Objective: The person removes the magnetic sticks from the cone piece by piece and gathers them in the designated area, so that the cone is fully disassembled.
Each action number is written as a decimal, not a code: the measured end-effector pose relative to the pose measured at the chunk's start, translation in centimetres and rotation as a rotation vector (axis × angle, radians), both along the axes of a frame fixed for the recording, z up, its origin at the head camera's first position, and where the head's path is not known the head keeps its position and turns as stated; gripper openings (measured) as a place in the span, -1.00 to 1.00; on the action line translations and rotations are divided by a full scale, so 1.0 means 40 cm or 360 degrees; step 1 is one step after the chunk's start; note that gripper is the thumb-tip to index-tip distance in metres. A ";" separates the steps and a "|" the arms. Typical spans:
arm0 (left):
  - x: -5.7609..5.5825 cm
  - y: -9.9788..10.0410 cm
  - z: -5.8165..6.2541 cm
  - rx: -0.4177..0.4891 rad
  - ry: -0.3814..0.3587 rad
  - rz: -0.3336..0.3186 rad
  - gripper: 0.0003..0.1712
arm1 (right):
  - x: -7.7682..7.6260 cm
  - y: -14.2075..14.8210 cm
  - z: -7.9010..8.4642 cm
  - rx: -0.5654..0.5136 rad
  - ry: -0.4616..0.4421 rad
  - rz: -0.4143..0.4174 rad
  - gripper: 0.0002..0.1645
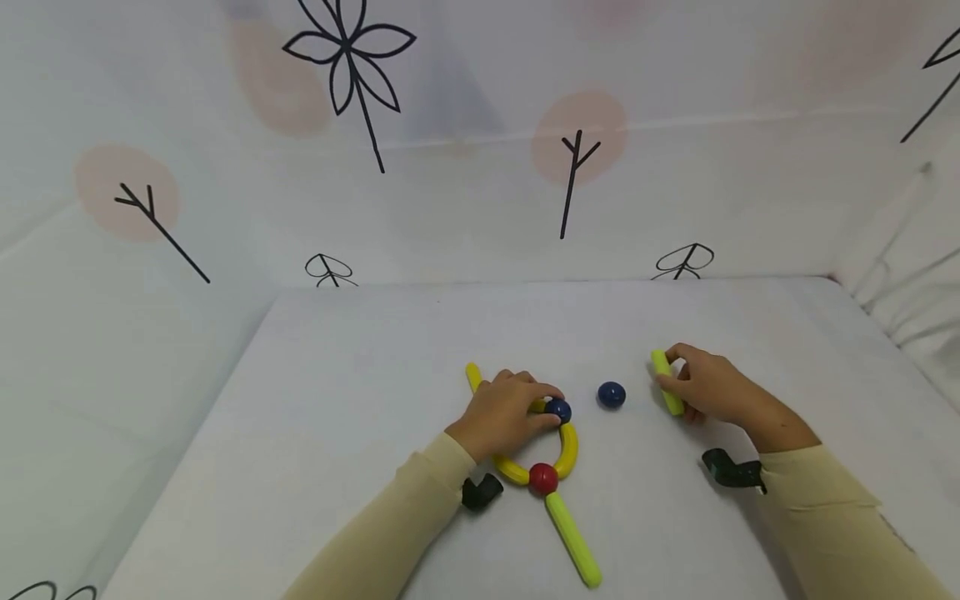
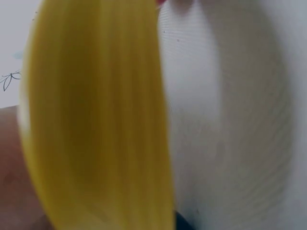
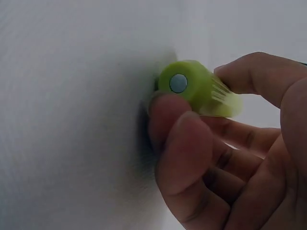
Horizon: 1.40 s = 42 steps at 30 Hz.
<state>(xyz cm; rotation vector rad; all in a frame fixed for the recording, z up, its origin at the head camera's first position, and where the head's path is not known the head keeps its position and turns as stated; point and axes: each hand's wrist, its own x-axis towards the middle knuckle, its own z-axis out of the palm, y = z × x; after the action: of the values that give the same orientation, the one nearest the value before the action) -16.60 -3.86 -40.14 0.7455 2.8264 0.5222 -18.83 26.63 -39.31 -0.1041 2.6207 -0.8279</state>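
My left hand reaches over a ring of yellow curved pieces and pinches a dark blue ball at its upper right. A red ball sits at the ring's bottom, with a yellow-green rod running down from it. Beyond the left hand, a yellow rod sticks out; the hand hides part of the ring. A blurred yellow piece fills much of the left wrist view. My right hand holds a short yellow-green rod, whose round metal end shows in the right wrist view.
Between the hands, a second dark blue ball lies on the white surface. Black wrist cameras sit under both sleeves. White cloth walls with drawn plants stand at the back and sides.
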 end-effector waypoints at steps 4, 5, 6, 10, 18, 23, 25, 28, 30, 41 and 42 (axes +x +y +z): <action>0.003 0.001 0.002 -0.0002 -0.0004 -0.0005 -0.61 | 0.002 0.000 -0.013 0.0016 -0.0002 -0.0037 -0.39; 0.003 0.002 0.004 -0.0003 -0.0004 -0.0007 -0.61 | 0.003 -0.001 -0.014 0.0027 0.0000 -0.0050 -0.38; 0.004 0.003 0.005 -0.0004 -0.0004 -0.0008 -0.60 | 0.003 -0.002 -0.016 0.0038 0.0002 -0.0060 -0.37; 0.005 0.006 0.006 -0.0002 -0.0002 -0.0008 -0.60 | 0.006 -0.005 -0.018 0.0068 0.0030 -0.0075 -0.34; 0.000 0.009 0.000 0.0004 -0.0017 -0.0001 -0.59 | 0.021 -0.016 0.005 0.0199 0.0326 -0.0165 -0.47; -0.010 0.004 0.001 0.0030 0.0029 0.0037 -0.58 | 0.050 -0.067 0.044 0.0068 0.0536 -0.0078 -0.68; -0.014 0.000 0.003 0.0014 0.0047 0.0083 -0.57 | 0.065 -0.098 0.055 0.0005 0.0532 0.0039 -0.73; -0.015 -0.009 0.014 -0.0027 0.0062 0.0151 -0.53 | 0.089 -0.149 0.058 -0.0091 0.0459 0.0298 -0.77; -0.015 -0.018 0.030 -0.0034 0.0079 0.0167 -0.50 | 0.105 -0.179 0.058 -0.0152 0.0358 0.0480 -0.77; 0.031 -0.059 0.102 0.0099 -0.0135 -0.0386 -0.68 | 0.159 -0.251 0.038 -0.0303 -0.0066 0.0873 -0.70; 0.038 -0.059 0.098 0.0079 -0.0162 -0.0430 -0.70 | 0.162 -0.252 0.036 -0.0303 -0.0085 0.0881 -0.69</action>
<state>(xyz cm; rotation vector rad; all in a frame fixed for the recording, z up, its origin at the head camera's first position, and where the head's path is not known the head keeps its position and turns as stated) -15.10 -6.21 -36.22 1.0580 2.5727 0.5681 -12.37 16.54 -37.86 -0.8040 2.2748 -0.8500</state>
